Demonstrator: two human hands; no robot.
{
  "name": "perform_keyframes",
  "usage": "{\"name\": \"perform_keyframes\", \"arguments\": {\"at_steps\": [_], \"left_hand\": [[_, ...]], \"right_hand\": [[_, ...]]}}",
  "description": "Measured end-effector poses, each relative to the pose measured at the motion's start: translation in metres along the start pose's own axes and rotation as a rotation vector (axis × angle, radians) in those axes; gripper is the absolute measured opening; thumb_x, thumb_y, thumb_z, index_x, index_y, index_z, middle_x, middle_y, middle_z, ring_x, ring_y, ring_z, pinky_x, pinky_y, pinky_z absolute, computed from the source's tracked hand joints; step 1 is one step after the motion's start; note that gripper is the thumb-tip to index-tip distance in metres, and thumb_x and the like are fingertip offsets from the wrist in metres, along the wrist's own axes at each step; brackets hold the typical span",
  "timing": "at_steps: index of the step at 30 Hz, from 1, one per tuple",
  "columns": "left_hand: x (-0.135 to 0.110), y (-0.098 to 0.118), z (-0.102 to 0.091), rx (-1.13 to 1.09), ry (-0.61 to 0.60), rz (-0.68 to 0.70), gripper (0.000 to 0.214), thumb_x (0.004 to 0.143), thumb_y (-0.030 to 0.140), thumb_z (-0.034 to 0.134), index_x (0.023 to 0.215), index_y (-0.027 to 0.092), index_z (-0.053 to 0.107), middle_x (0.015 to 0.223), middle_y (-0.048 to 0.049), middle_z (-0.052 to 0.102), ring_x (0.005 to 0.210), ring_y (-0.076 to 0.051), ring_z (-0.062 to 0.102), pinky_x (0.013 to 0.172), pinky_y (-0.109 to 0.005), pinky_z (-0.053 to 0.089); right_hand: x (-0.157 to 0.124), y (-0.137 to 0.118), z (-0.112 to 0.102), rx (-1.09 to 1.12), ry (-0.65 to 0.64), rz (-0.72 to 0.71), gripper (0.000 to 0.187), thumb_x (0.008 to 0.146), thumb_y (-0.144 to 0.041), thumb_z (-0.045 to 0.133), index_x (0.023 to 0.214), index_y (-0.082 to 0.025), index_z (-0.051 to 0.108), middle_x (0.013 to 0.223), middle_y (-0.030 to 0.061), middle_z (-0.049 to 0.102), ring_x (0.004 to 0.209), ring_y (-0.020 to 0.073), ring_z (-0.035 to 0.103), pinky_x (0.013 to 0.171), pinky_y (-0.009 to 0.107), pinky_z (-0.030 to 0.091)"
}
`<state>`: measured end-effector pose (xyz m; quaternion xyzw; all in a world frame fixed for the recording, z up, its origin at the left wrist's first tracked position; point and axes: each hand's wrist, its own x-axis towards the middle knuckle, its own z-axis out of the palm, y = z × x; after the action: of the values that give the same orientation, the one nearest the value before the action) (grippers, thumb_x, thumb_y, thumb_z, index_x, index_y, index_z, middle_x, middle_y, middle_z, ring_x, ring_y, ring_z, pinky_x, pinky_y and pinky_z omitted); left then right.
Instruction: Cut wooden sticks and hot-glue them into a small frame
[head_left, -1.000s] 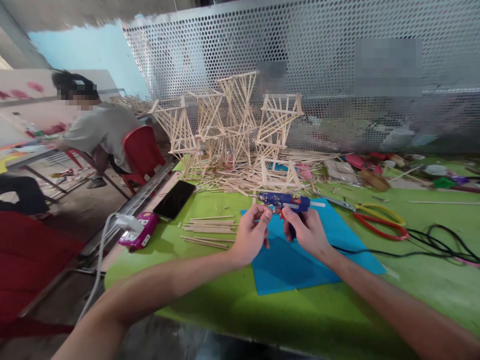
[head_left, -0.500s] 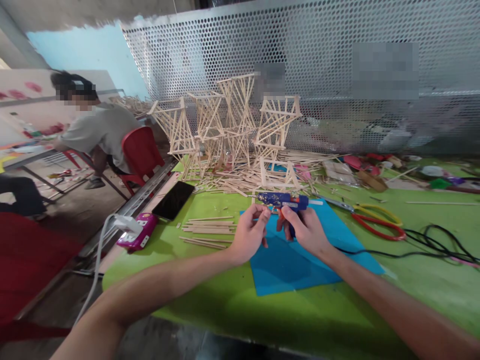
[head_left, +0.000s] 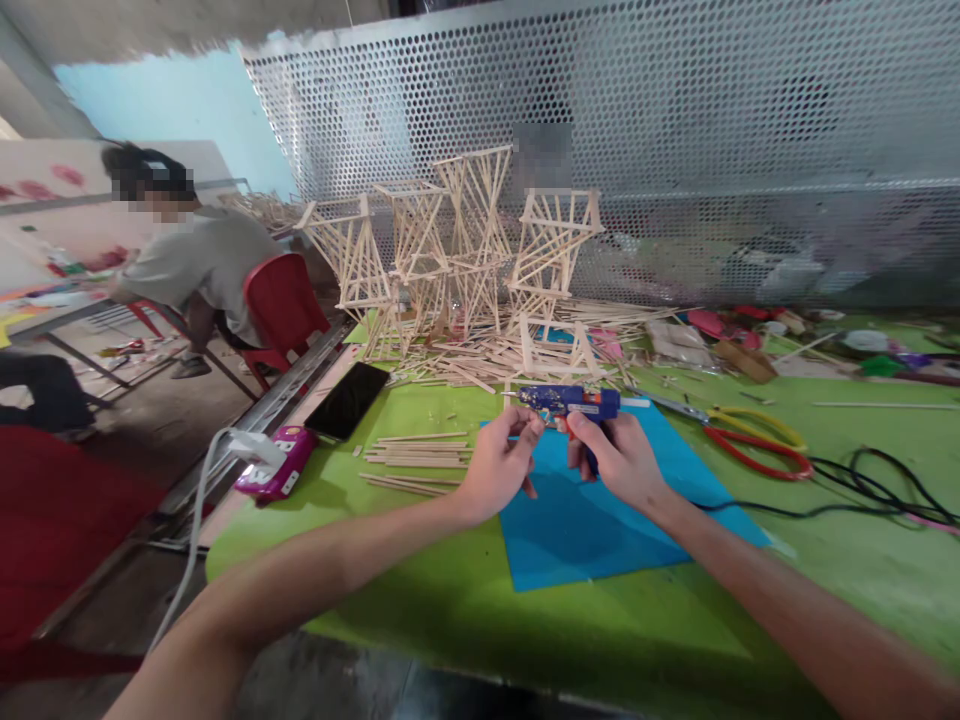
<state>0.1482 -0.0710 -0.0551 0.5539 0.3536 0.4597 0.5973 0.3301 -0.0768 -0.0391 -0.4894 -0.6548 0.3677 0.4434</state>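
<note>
My right hand (head_left: 626, 460) is wrapped around the handle of a blue glue gun (head_left: 559, 401), with fingers by its orange trigger. The gun points left, and a white glue stick (head_left: 636, 403) sticks out of its back end. Just below the nozzle, my left hand (head_left: 499, 460) is closed in a pinch; whatever lies between its fingertips is too small to make out. Both hands are above a blue sheet (head_left: 577, 545) on the green tabletop. A row of thin wooden sticks (head_left: 416, 455) lies left of my left hand.
Wooden stick frames (head_left: 480, 215) stand at the back amid loose sticks. Scissors (head_left: 757, 440) and a black cord (head_left: 840, 508) lie on the right. A phone (head_left: 347, 400) and a purple power strip (head_left: 289, 465) are at left. A person (head_left: 202, 250) sits beyond a red chair (head_left: 281, 305).
The glue gun and my right hand have shifted very slightly to the right. My left hand keeps its pinch, almost unmoved.
</note>
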Motion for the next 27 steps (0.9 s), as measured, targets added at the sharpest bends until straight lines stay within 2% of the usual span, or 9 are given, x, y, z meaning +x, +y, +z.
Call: {"name": "perform_keyframes", "arguments": {"at_steps": [7,9,14,21,27], "left_hand": [[0.002,0.002,-0.005,-0.007,-0.025,-0.006,0.043,0.091,0.062,0.063,0.101,0.021,0.054,0.067,0.0085,0.038,0.045,-0.005,0.037,0.037,-0.022,0.055],[0.001,0.003,-0.004,-0.017,-0.019,-0.004,0.042,0.092,0.061,0.063,0.101,0.021,0.056,0.067,0.0084,0.039,0.044,-0.004,0.037,0.036,-0.022,0.054],[-0.001,0.004,-0.002,-0.037,0.094,0.046,0.043,0.091,0.06,0.066,0.104,0.019,0.062,0.061,0.0085,0.039,0.043,-0.006,0.038,0.033,-0.018,0.047],[-0.004,0.004,0.005,-0.278,0.084,-0.024,0.04,0.087,0.055,0.074,0.103,0.022,0.059,0.06,0.0108,0.034,0.041,-0.004,0.03,0.032,-0.014,0.036],[-0.005,0.004,0.006,-0.295,0.103,-0.011,0.041,0.087,0.056,0.075,0.101,0.021,0.06,0.06,0.0097,0.038,0.043,-0.005,0.034,0.033,-0.014,0.034]], "right_hand": [[0.002,0.001,-0.004,0.031,0.014,0.036,0.053,0.097,-0.066,0.053,0.083,-0.018,0.067,0.053,0.0016,0.065,0.037,0.0137,0.056,0.037,0.024,0.042],[0.002,0.002,-0.004,0.037,0.01,0.024,0.053,0.098,-0.066,0.052,0.08,-0.018,0.066,0.054,0.002,0.065,0.038,0.0136,0.056,0.038,0.025,0.043],[0.002,0.006,-0.005,0.028,0.061,-0.045,0.052,0.099,-0.061,0.055,0.071,-0.018,0.064,0.06,0.0039,0.068,0.042,0.0127,0.057,0.042,0.026,0.044],[0.001,0.011,0.001,0.04,0.063,-0.049,0.05,0.099,-0.06,0.055,0.076,-0.017,0.067,0.057,0.0023,0.065,0.044,0.0136,0.059,0.043,0.025,0.045],[-0.001,0.011,0.004,0.014,0.107,-0.028,0.05,0.095,-0.061,0.061,0.072,-0.017,0.067,0.05,0.0011,0.061,0.039,0.0129,0.056,0.041,0.024,0.045]]}}
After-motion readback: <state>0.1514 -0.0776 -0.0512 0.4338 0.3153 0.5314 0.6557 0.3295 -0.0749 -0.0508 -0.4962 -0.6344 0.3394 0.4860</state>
